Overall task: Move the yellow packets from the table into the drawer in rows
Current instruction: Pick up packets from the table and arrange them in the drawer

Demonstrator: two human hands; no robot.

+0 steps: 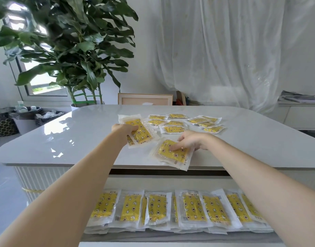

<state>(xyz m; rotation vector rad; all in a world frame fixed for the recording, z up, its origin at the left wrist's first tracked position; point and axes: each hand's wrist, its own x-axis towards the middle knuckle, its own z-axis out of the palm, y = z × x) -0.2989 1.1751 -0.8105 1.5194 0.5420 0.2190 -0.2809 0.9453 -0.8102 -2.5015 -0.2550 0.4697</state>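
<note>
A: Head view. What is the left hand (125,129) doing?

B: Its fingers are curled round the left edge of a small stack of packets (141,133), thumb on top, over the middle of the table (73,139).

A: And the right hand (191,142)?

B: It rests on the near packet (171,155), which juts over the table's front edge. Whether it pinches or only presses cannot be told.

A: The other packets?

B: The loose packets (172,129) are scattered flat on the far side of the table, beyond both hands. Below the front edge the drawer (153,237) stands pulled out. The drawer row (155,209) runs across it left to right, packets overlapping at the edges, with more layers under them.

A: Surroundings?

B: A potted plant (73,41) stands behind the table on the left, and a white curtain (224,50) hangs on the right.
</note>
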